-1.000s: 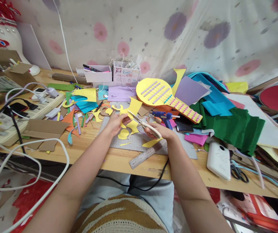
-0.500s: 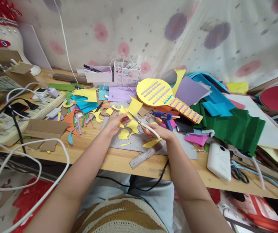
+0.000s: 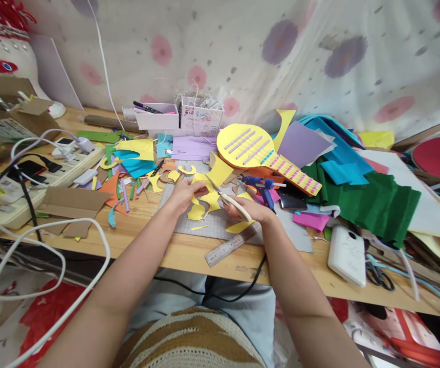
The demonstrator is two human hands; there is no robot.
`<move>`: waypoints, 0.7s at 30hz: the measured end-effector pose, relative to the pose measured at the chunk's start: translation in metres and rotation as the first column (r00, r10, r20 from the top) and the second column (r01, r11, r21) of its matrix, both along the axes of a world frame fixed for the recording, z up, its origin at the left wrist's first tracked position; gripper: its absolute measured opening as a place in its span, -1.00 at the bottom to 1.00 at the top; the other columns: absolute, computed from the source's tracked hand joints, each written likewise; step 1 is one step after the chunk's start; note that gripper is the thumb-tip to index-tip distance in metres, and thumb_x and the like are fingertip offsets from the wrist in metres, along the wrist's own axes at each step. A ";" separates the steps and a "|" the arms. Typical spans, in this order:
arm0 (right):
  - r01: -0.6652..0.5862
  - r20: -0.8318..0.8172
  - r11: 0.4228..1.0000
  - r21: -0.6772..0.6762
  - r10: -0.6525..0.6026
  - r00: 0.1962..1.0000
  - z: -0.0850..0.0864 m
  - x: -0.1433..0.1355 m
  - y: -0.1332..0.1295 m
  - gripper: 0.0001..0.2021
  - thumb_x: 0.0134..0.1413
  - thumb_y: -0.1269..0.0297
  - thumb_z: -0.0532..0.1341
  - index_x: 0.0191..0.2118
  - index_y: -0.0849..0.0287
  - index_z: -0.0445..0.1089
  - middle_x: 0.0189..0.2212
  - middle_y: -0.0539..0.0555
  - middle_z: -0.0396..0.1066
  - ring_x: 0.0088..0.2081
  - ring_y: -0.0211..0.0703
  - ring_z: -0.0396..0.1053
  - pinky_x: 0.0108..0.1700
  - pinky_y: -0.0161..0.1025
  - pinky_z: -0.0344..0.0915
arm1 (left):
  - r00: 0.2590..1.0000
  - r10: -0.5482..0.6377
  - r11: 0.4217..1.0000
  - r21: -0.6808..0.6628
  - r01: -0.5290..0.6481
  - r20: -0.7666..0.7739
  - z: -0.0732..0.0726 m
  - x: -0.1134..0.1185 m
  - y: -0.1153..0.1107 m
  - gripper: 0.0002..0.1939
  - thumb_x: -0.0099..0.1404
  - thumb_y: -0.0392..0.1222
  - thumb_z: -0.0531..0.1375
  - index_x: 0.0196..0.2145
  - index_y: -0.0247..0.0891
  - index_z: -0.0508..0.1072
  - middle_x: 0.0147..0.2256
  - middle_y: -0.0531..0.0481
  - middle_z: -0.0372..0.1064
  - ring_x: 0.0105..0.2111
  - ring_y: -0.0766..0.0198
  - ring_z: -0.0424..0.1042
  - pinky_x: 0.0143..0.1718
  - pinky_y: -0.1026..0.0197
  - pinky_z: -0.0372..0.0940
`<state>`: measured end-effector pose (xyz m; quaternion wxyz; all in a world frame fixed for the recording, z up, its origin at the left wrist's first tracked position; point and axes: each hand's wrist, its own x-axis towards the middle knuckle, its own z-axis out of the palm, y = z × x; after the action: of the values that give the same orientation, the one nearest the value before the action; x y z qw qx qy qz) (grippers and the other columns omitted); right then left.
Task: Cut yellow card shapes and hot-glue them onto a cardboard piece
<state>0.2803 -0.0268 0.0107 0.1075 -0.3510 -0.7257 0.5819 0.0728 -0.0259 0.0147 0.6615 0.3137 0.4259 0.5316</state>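
In the head view my left hand (image 3: 184, 196) pinches a piece of yellow paper (image 3: 200, 180) above a grey cutting mat (image 3: 220, 231). My right hand (image 3: 247, 210) grips scissors (image 3: 235, 206) with cream handles, and their blades point up and left at the paper's edge. Yellow offcuts (image 3: 196, 211) lie on the mat under both hands. A steel ruler (image 3: 227, 249) rests at the mat's front edge. Behind my right hand is a blue glue gun (image 3: 261, 185). Beyond it lies a yellow paper guitar (image 3: 243, 144) with purple strips and pink marks along its neck.
On the left stand a power strip (image 3: 47, 176) with cables and a cardboard piece (image 3: 70, 204). White boxes (image 3: 201, 116) sit at the back. Green crepe paper (image 3: 369, 204), a white power bank (image 3: 346, 254) and black-handled scissors (image 3: 380, 276) are on the right.
The yellow paper has shifted and turned slightly between my hands. The scissors have moved a little, their blades still at the paper. Both arms stay in nearly the same place.
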 end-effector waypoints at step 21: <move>-0.028 -0.054 0.983 -0.179 0.019 0.998 0.009 0.005 0.002 -0.53 -0.12 -0.13 0.20 -0.41 0.18 0.04 -0.62 -0.17 -0.13 -0.61 -0.47 -0.14 -0.62 -0.43 -0.18 | 0.993 -0.105 0.994 -0.016 0.104 -0.057 0.000 -0.005 0.003 -0.84 -0.16 -0.31 0.33 -0.51 -0.39 0.51 -0.49 -0.07 0.49 -0.47 0.31 0.45 -0.32 0.29 0.37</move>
<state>0.2853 -0.0252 0.0200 0.0872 -0.3354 -0.6715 0.6550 0.0673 -0.0233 0.0145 0.6779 0.3466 0.4313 0.4840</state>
